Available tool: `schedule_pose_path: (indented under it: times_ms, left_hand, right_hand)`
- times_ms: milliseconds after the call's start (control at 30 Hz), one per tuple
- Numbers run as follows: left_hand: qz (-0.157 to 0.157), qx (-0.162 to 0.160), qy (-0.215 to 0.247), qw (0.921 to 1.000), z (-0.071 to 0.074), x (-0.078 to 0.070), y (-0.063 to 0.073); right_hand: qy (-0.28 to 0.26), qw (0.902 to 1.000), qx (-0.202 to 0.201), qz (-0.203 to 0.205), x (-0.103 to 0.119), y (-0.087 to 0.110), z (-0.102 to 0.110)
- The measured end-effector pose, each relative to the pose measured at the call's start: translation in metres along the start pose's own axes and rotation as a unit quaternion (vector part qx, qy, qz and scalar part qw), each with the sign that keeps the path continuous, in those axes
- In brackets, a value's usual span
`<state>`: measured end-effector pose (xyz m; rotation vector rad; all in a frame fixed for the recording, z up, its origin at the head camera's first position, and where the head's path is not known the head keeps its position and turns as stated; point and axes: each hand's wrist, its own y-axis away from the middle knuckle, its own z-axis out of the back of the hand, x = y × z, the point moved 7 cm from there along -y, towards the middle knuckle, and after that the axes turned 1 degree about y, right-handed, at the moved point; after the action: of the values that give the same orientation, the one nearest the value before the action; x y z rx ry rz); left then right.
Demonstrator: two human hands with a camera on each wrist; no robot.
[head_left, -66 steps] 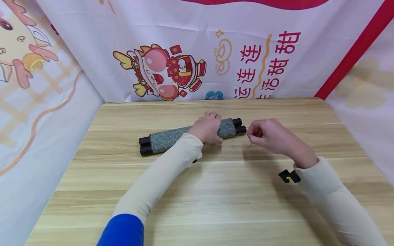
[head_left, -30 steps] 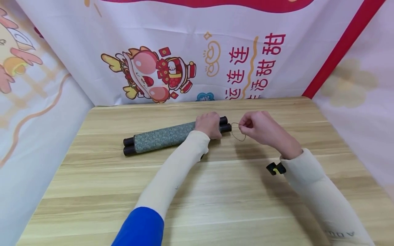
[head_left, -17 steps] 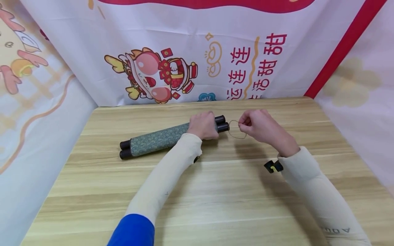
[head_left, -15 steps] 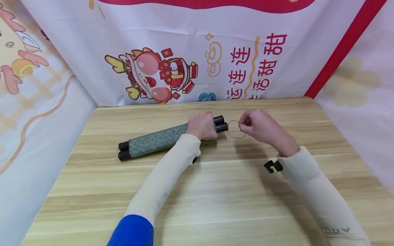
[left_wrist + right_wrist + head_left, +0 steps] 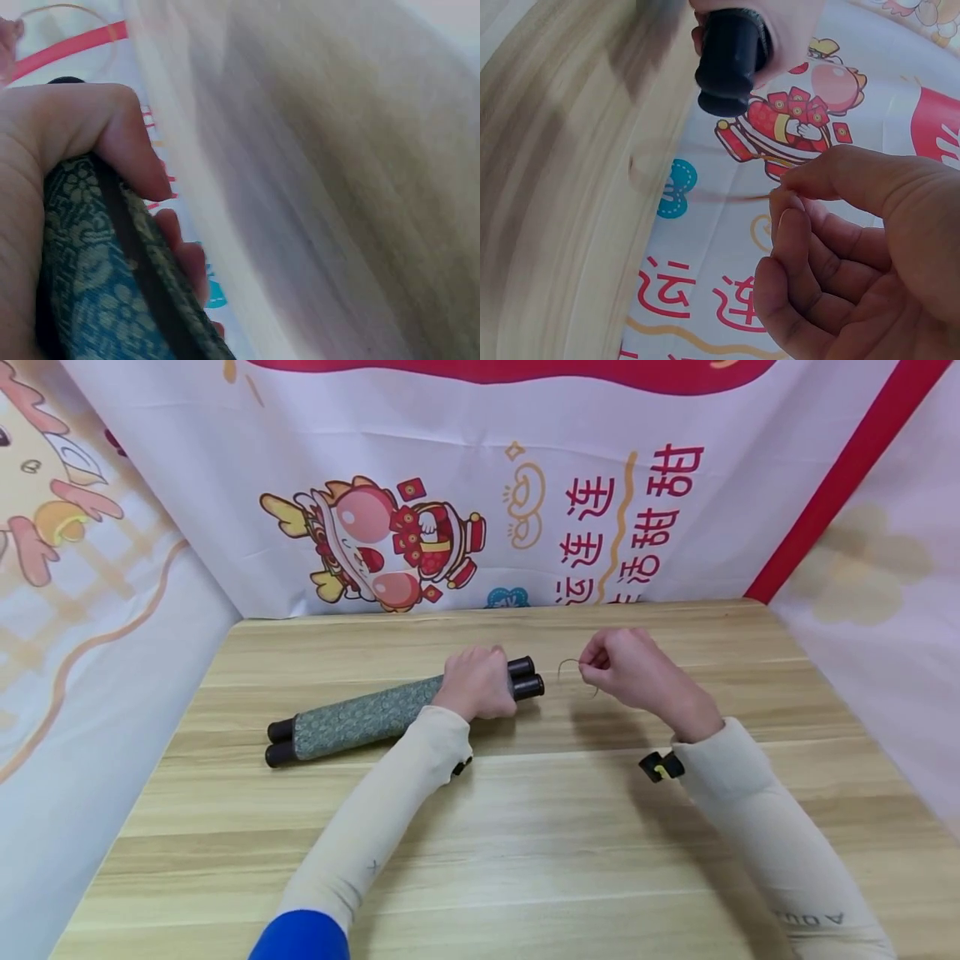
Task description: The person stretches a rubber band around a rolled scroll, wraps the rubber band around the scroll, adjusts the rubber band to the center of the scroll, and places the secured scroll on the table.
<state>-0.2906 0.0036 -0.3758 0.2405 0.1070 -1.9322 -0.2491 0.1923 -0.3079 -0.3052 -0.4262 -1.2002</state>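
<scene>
A rolled scroll [image 5: 367, 718] in green patterned brocade, with two rollers side by side and dark knobs at both ends, lies slantwise on the table. My left hand [image 5: 476, 683] grips it near its right end; the left wrist view shows thumb and fingers around the brocade [image 5: 105, 277]. To the right, my right hand [image 5: 633, 668] pinches a thin tan rubber band [image 5: 567, 662] between thumb and forefinger, above the table. In the right wrist view the band [image 5: 742, 199] is a blurred loop, apart from the scroll's dark knobs [image 5: 731, 60].
The wood-grain table [image 5: 525, 860] spreads in front of both arms. A white printed cloth [image 5: 465, 427] hangs along its back edge, and more cloth stands at the left [image 5: 150, 635] and right sides. A small black clip-like device [image 5: 662, 767] sits at the right cuff.
The left hand has drawn the scroll leftward and toward me. Its right knobs, close to the band earlier, now stand clear of it. The right hand keeps its pinch and has barely moved lately.
</scene>
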Motion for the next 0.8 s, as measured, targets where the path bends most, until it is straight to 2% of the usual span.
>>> schedule_pose_path:
  times_ms: [167,400,800]
  left_hand:
    - [-0.008,0.011,0.013,0.9998,0.006,-0.006,0.018]
    - [-0.025,-0.004,-0.002,0.9997,0.009,-0.015,0.037]
    - [-0.043,-0.017,-0.012,0.9989,0.002,-0.022,0.049]
  right_hand:
    - [-0.002,1.0000,0.001,0.002,0.003,-0.004,-0.007]
    - [-0.008,0.9999,0.007,0.006,0.010,-0.009,-0.016]
    - [-0.021,0.9990,0.025,0.029,0.025,-0.010,-0.028]
